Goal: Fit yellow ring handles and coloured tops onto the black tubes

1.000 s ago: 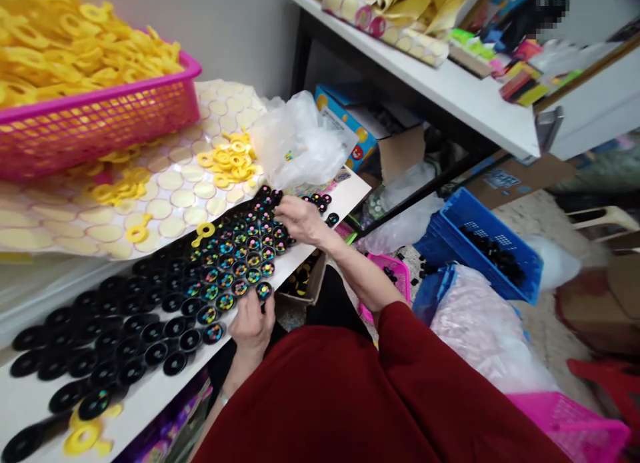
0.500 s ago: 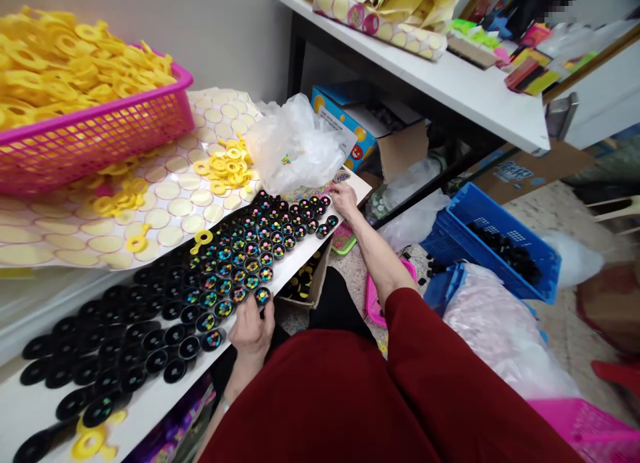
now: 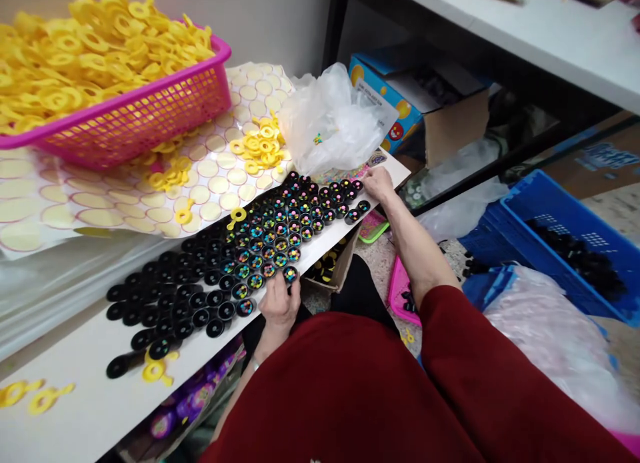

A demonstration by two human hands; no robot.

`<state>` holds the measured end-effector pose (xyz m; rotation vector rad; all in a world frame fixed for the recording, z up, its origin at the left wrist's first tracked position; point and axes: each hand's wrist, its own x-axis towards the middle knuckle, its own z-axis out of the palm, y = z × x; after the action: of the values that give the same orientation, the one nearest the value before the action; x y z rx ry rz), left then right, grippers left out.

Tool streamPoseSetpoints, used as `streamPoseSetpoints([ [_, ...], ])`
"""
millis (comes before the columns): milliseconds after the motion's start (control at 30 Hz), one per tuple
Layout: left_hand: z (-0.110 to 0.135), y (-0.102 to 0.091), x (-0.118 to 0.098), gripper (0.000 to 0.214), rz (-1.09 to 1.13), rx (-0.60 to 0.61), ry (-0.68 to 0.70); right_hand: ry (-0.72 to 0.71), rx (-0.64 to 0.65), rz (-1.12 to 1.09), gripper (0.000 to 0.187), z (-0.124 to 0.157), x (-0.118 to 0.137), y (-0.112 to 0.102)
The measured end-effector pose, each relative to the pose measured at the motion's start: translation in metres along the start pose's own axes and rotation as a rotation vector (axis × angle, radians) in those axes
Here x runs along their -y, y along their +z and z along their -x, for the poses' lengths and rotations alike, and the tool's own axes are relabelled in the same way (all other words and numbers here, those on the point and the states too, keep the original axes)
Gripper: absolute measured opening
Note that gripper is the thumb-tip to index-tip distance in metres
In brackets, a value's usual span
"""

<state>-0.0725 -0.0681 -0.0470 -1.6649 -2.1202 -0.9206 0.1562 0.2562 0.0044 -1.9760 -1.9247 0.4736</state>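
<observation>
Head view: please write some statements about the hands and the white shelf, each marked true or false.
1. The pink basket holds yellow rings. True.
2. The left hand touches a black cap at the front edge of the shelf. True.
3. One hand holds a yellow ring. False: the right hand rests at the far end of the cap rows.
4. A crate stands on the shelf. False: the blue crate sits lower, to the right.

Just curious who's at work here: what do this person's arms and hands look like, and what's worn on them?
The left hand and right hand are bare, no gloves. A dark red sleeve covers the right arm to mid-forearm. A thin pale band seems to circle the left wrist.
</observation>
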Motion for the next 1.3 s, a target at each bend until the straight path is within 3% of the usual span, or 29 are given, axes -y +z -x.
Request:
streamPoseSetpoints([
  [300, -0.002, -0.006, -0.004, 0.037, -0.028, 0.027, 0.035, -0.116, -0.059, 0.013, 0.026, 0.020, 0.003, 0.001],
  [433, -0.001, -0.008, -0.005, 0.037, -0.017, 0.065, 0.004, -0.132, -0.118, -0.043, 0.027, 0.021, 0.002, -0.013],
  [500, -0.001, -0.007, -0.006, 0.037, -0.007, 0.067, -0.001, -0.212, -0.232, -0.121, 0.027, 0.030, 0.012, -0.022],
  [567, -0.001, -0.006, -0.006, 0.036, -0.001, 0.037, 0.008, -0.404, -0.277, -0.224, 0.026, 0.050, 0.035, -0.027],
  [700, -0.003, -0.005, -0.007, 0.035, 0.002, -0.010, -0.006, -0.881, 0.028, -0.336, 0.023, 0.116, 0.097, -0.013],
  [800, -0.003, -0.006, -0.008, 0.036, 0.002, 0.005, -0.009, -1.066, 0.197, -0.148, 0.021, 0.157, 0.130, 0.008],
  [933, -0.003, -0.009, -0.008, 0.034, 0.013, 0.037, -0.002, -1.088, 0.226, 0.058, 0.024, 0.178, 0.141, 0.024],
  [1300, 0.000, -0.006, -0.008, 0.035, 0.084, 0.087, -0.073, -1.086, 0.248, 0.265, 0.025, 0.181, 0.152, 0.025],
])
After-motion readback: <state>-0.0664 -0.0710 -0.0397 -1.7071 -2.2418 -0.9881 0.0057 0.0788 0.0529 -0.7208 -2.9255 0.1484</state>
